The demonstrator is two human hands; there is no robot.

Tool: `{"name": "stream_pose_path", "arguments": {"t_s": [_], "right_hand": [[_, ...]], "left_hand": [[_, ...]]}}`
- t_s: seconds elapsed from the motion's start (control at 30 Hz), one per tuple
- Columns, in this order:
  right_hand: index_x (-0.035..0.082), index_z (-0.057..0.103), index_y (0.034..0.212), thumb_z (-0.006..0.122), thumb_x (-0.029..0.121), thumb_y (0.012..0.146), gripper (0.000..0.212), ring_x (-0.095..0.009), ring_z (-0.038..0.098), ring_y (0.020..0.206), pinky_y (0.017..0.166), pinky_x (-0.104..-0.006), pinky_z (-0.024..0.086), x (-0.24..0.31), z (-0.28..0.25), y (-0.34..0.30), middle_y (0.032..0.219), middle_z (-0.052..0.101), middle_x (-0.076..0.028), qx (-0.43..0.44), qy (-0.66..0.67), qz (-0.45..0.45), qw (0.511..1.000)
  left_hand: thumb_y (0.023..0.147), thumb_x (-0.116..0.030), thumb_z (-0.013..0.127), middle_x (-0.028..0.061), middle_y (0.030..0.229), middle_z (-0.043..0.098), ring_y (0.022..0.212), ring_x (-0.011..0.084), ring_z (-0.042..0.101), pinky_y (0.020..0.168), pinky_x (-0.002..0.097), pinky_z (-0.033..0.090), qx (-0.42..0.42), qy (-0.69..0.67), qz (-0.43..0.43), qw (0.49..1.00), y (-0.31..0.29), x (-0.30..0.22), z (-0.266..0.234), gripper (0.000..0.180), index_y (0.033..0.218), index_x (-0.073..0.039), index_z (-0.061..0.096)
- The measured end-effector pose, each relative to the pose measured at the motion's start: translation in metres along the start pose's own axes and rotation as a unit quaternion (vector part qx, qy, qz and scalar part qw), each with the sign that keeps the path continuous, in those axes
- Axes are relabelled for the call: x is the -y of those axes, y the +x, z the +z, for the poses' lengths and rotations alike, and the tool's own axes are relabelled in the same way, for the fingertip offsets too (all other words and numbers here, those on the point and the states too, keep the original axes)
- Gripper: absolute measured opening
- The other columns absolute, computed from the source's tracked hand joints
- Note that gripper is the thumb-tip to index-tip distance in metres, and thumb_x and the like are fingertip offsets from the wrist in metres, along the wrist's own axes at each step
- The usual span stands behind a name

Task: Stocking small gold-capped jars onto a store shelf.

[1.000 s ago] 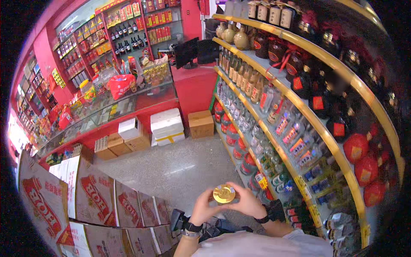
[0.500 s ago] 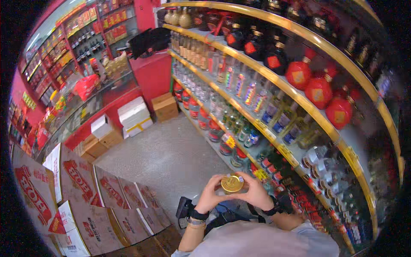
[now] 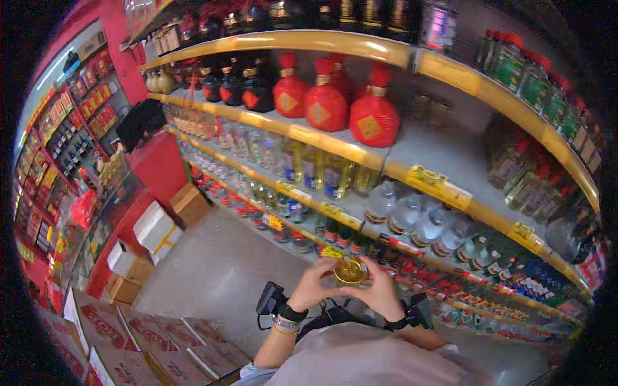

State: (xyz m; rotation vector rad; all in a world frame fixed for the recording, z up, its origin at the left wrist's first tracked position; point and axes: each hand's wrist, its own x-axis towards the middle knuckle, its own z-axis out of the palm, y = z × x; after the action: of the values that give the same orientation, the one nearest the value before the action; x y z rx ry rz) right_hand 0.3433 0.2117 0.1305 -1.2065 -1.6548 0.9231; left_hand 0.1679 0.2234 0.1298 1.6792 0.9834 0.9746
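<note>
In front of my body, a round gold-topped container sits between both hands; its sides are mostly hidden by my fingers. My left hand curves round its left side. Gripping it from the opposite side is my right hand, with the thumbs meeting at the near edge. The shelves of bottles lie just beyond the hands, and neither hand touches them.
Long shelves with yellow edging carry several red bottles and clear round bottles. Printed cartons are stacked at lower left. A white box and a brown box stand on the grey floor by the counter.
My view has swung to the right, bringing more of the right-hand shelves into sight. Both hands keep their hold on the gold-topped container.
</note>
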Motion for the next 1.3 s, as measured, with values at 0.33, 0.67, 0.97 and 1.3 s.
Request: {"name": "stream_pose_path", "arguments": {"t_s": [0.33, 0.67, 0.97, 1.3], "right_hand": [[-0.002, 0.046, 0.114, 0.079, 0.033, 0.057, 0.074, -0.019, 0.061, 0.075, 0.063, -0.029, 0.049, -0.012, -0.159, 0.016, 0.091, 0.061, -0.014, -0.052, -0.024, 0.007, 0.998], [-0.003, 0.043, 0.115, 0.076, 0.028, 0.063, 0.069, -0.023, 0.06, 0.084, 0.073, -0.0323, 0.047, 0.067, -0.241, 0.081, 0.093, 0.06, -0.016, -0.147, -0.081, -0.163, 0.972], [-0.002, 0.048, 0.109, 0.074, 0.018, 0.061, 0.058, -0.022, 0.057, 0.092, 0.082, -0.0311, 0.044, 0.049, -0.275, 0.17, 0.099, 0.06, -0.013, -0.143, -0.119, -0.121, 0.975], [-0.003, 0.049, 0.106, 0.07, 0.015, 0.061, 0.053, -0.021, 0.057, 0.087, 0.077, -0.0295, 0.044, 0.0, -0.285, 0.233, 0.093, 0.06, -0.013, -0.183, -0.102, -0.013, 0.978]], "left_hand": [[0.061, -0.018, 0.077, 0.0095, 0.104, 0.054, 0.094, 0.0156, 0.053, 0.078, 0.0275, 0.045, 0.097, 0.033, 0.016, 0.995, 0.116, -0.081, 0.096, 0.061, 0.112, 0.001, 0.049], [0.059, -0.021, 0.075, 0.0112, 0.086, 0.054, 0.079, 0.0226, 0.055, 0.072, 0.0301, 0.045, 0.089, 0.185, 0.32, 0.925, 0.222, -0.182, 0.088, 0.049, 0.096, 0.002, 0.055], [0.055, -0.023, 0.077, 0.0082, 0.073, 0.059, 0.068, 0.0149, 0.056, 0.064, 0.0271, 0.045, 0.066, 0.171, 0.301, 0.936, 0.336, -0.139, 0.095, 0.045, 0.089, 0.002, 0.059], [0.051, -0.029, 0.078, 0.0153, 0.082, 0.063, 0.073, 0.0271, 0.06, 0.068, 0.0362, 0.047, 0.001, 0.234, 0.383, 0.894, 0.422, -0.084, 0.123, 0.054, 0.094, -0.002, 0.06]]}}
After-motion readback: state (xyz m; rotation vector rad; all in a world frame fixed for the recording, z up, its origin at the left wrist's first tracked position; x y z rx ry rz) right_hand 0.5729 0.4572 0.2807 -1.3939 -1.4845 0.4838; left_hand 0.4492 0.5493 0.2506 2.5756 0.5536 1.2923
